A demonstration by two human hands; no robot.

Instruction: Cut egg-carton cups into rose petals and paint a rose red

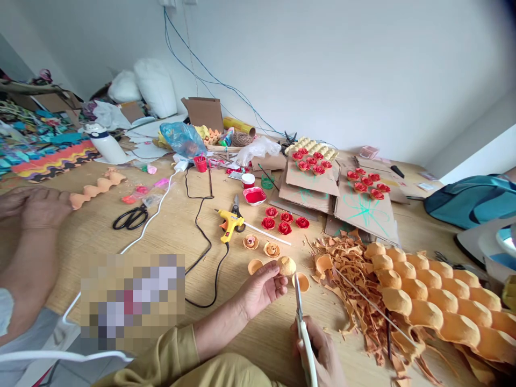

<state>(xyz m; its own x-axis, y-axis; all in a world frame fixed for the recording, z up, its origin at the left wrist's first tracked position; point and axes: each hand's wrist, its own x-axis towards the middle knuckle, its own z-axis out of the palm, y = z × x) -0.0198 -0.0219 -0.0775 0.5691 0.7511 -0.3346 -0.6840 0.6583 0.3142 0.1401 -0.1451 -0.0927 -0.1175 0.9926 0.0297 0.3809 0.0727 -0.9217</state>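
My left hand [261,291] pinches a small orange egg-carton cup [286,265] just above the wooden table [169,231]. My right hand [322,355] grips white-handled scissors [300,317] with the blades pointing up toward the cup, just short of it. Two cut orange cups [255,265] lie beside the held one. Two orange paper roses [262,245] and several red painted roses [284,220] lie a little farther off.
An orange egg tray [435,301] and a heap of orange trimmings [346,269] lie at right. A yellow glue gun [229,221] with black cord, black scissors [131,217], a red paint dish [254,195] and cardboard with red roses [312,180] lie beyond. Another person's hand [36,207] rests at left.
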